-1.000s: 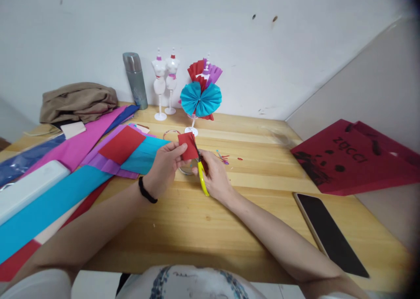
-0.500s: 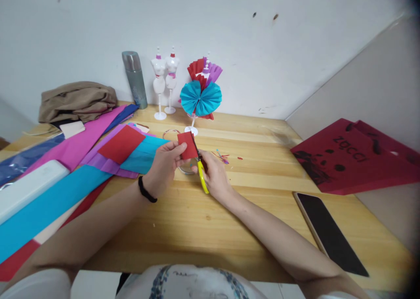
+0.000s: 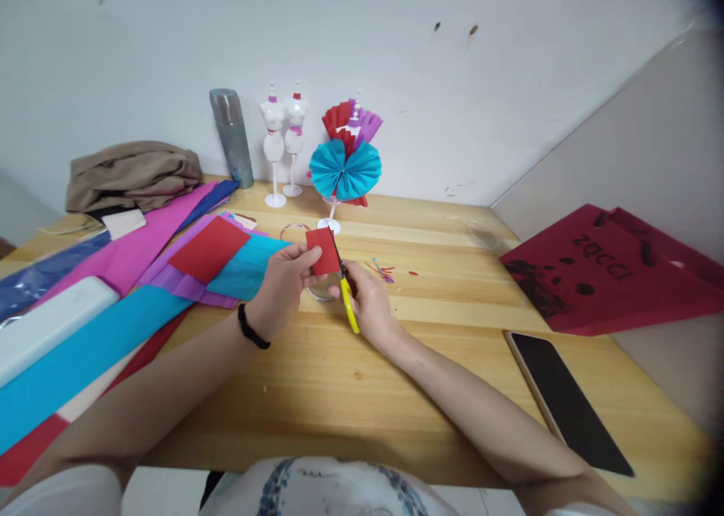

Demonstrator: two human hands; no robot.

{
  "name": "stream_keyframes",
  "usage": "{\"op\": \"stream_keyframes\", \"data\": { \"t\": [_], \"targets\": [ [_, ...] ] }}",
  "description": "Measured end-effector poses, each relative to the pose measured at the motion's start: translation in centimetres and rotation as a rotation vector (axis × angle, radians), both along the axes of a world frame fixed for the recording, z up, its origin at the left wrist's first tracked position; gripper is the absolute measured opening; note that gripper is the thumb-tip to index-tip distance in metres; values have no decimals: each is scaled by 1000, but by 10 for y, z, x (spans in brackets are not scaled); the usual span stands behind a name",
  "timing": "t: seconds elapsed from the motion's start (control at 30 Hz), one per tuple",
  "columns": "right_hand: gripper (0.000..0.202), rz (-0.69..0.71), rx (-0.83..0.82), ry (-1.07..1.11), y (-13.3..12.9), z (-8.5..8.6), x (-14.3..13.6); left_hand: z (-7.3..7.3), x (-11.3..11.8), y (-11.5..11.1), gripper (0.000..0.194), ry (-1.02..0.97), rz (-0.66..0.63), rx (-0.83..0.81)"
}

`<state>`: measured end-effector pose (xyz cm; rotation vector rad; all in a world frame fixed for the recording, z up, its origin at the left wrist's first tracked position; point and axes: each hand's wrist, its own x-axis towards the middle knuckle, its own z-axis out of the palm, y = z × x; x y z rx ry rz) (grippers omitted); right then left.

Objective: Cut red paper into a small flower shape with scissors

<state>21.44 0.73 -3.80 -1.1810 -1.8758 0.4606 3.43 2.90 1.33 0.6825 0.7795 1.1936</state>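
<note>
Pinched between thumb and fingers, a small red paper piece is held up by my left hand above the table. My right hand is closed around yellow-handled scissors, whose dark blades lie along the paper's right edge. I cannot tell how far the blades are apart. Beneath my hands a ring-shaped item shows only in part. Behind them stands a white mannequin form dressed in a pleated blue paper bow with red and purple paper fans above it.
Coloured paper sheets, a white box and a brown cloth cover the left side. A flask and two mannequins stand at the back. Paper scraps, a phone and a red bag are to the right.
Almost nothing differs. The whole view has shifted very slightly, while both hands, the red paper and the scissors keep nearly the same pose.
</note>
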Motion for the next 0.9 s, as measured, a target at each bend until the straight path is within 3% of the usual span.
{"op": "stream_keyframes", "data": {
  "t": [0.37, 0.53, 0.73, 0.9],
  "targets": [
    [45, 1, -142, 175, -6, 11, -5, 5, 0, 1, 46, 38, 5, 6],
    [47, 15, -333, 644, -10, 7, -16, 7, 0, 2, 42, 46, 41, -11],
    [53, -56, -358, 1241, 1, 2, -22, 7, -1, 3, 35, 39, 53, -37],
    [49, -31, -617, 1317, 6, 0, -13, 8, -1, 3, 32, 34, 61, -68]
  ]
}}
